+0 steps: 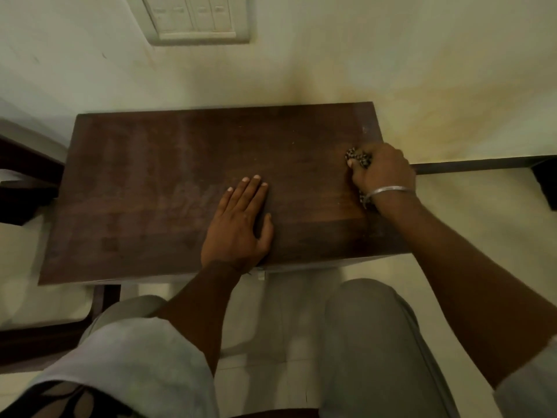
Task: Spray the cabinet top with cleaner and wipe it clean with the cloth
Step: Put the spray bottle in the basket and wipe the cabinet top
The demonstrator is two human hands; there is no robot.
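The dark brown wooden cabinet top [150,191] fills the middle of the head view, with faint streaks across its surface. My left hand [241,224] lies flat on it near the front edge, fingers straight and together. My right hand [381,173] grips a bunched, dark speckled cloth [357,158] and presses it onto the top near the right edge. A metal bangle sits on that wrist. No spray bottle is in view.
A pale wall with a white switch panel [196,16] rises behind the cabinet. Dark wooden furniture [27,182] stands at the left, and a dark skirting strip [482,165] runs right. My knees in grey trousers [370,342] are below the front edge.
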